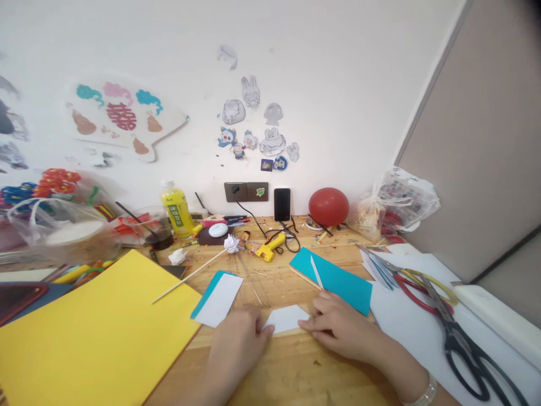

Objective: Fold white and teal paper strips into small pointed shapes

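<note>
A small white piece of paper (287, 318) with angled corners lies on the wooden table between my hands. My left hand (243, 335) has its fingers curled, with the thumb on the paper's left end. At the right end, the fingertips of my right hand (338, 327) rest on the paper, its fingers partly spread. Up and left of the paper are a white slip over a teal one (217, 299). Beyond my right hand lies a teal sheet (333, 276) with a thin white strip (316, 272) on it.
A yellow sheet (101, 332) covers the left side. Scissors (454, 327) lie on white paper at the right. Behind are a yellow glue gun (270, 248), a phone (282, 204), a red balloon (328, 207), a bottle (177, 211) and a stick with a paper flower (231, 243).
</note>
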Demonstrator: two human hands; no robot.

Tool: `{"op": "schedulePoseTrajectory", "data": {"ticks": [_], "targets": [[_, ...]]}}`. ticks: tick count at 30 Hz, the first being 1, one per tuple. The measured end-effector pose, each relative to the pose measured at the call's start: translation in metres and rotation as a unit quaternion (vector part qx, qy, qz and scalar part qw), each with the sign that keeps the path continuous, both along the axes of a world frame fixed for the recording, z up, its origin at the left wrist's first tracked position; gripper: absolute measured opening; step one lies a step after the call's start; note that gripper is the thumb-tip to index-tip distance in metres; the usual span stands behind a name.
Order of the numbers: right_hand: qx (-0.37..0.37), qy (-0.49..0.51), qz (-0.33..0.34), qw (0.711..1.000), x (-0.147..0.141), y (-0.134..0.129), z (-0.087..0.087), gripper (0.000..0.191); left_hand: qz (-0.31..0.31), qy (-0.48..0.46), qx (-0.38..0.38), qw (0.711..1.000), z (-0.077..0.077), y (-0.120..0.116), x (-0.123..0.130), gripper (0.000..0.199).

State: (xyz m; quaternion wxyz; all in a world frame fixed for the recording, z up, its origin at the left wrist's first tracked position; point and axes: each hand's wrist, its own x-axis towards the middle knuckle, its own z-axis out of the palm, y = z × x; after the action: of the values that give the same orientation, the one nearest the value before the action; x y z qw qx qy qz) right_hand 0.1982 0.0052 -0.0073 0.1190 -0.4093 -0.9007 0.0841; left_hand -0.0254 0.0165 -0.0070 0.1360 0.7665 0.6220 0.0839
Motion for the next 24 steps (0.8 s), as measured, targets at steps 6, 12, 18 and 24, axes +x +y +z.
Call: {"op": "schedulePoseTrajectory", "data": {"ticks": [6,12,18,24], "targets": [[-0.005,0.007,0.008,1.000,0.002,0.001,-0.002,0.026,0.001,-0.006,-0.001,1.000,0.001,-0.001,0.000,0.023],[-0.002,0.012,0.005,1.000,-0.003,-0.003,0.003,0.027,-0.005,0.024,0.025,0.999,-0.003,-0.001,0.004,0.027],[-0.002,-0.006,0.011,1.000,-0.008,-0.009,0.008,0.025,-0.017,0.061,0.054,0.997,-0.003,-0.003,0.003,0.027],[0.034,-0.046,-0.099,0.993,-0.024,-0.013,0.000,0.025,-0.115,0.073,0.199,0.971,-0.011,-0.016,0.010,0.031]]}}
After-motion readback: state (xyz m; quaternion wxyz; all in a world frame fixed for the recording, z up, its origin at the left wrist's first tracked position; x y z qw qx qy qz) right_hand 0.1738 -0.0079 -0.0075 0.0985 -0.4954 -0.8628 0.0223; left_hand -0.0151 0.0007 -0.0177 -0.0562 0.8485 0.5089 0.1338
